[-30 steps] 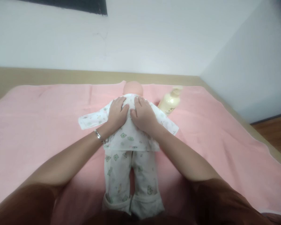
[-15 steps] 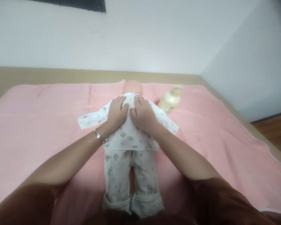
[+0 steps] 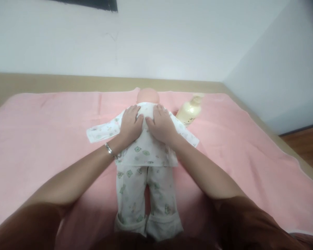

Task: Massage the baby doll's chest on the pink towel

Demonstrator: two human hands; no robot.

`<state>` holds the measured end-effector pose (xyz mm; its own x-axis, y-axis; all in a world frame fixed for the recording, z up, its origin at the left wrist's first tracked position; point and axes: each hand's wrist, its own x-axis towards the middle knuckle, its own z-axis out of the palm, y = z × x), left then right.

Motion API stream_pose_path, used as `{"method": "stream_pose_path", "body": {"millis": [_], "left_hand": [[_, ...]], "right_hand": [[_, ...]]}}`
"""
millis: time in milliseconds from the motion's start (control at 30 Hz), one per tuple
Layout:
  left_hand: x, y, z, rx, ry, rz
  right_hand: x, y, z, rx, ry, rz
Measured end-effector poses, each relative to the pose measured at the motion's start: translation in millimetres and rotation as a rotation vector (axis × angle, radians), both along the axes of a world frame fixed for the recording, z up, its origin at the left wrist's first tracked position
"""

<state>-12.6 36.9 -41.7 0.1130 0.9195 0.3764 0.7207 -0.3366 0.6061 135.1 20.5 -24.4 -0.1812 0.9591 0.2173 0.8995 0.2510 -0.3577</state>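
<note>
A baby doll (image 3: 148, 96) lies with its head toward the wall, dressed in a white printed shirt (image 3: 146, 152) and matching trousers (image 3: 131, 194) with turned-up cuffs. It seems to be face down, as only a smooth round head shows. My left hand (image 3: 131, 123) rests flat on the left side of the doll's upper back, a silver bracelet (image 3: 109, 150) on its wrist. On the right side, my right hand (image 3: 163, 125) lies the same way, fingers stretched toward the doll's shoulder. Both thumbs point inward, a little apart. The doll's hands are hidden inside the sleeves.
A pale yellow pump bottle (image 3: 190, 111) leans or lies by the doll's right-hand sleeve. Under everything spreads a pink blanket (image 3: 54, 139) on a tan surface (image 3: 67, 82). White walls (image 3: 159, 41) stand behind and to the right; wooden floor (image 3: 306, 142) shows at far right.
My right hand has shifted slightly to the right on the doll's back, widening the gap between the hands. The left hand stays nearly in place.
</note>
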Motion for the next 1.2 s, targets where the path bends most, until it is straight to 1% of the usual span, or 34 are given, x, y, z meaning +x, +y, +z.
{"method": "stream_pose_path", "body": {"millis": [67, 200, 300, 400, 533, 633, 700, 767, 933, 1067, 1200], "left_hand": [[3, -6, 0.2, 0.021, 0.065, 0.001], [9, -21, -0.5, 0.05, 0.155, -0.044], [10, -23, -1.0, -0.013, 0.131, -0.077], [7, -14, 1.1, -0.091, 0.094, -0.073], [2, -2, 5.8, -0.105, 0.057, -0.025], [1, 0, 6.1, -0.075, 0.01, -0.005], [1, -2, 4.6, -0.067, -0.005, 0.006], [1, -3, 2.9, -0.072, -0.009, 0.006], [2, -4, -0.7, -0.052, -0.006, 0.01], [1, -6, -2.2, -0.024, 0.013, -0.004], [1, -11, -3.1, 0.012, -0.003, -0.02]], "right_hand": [[3, 3, 2, -0.035, -0.008, -0.012], [7, 7, 1, -0.012, -0.047, 0.001], [7, 9, -1, 0.017, -0.071, -0.001], [6, 8, -2, 0.056, -0.079, -0.003], [-2, -9, 0, 0.123, -0.131, 0.004], [-11, -26, 1, 0.178, -0.189, 0.028], [-13, -31, 1, 0.188, -0.193, 0.045], [-12, -28, 2, 0.162, -0.169, 0.062], [-3, -6, 2, 0.052, -0.065, 0.057], [1, 1, 1, 0.021, -0.03, 0.07], [8, 5, 6, -0.019, -0.031, 0.097]]}}
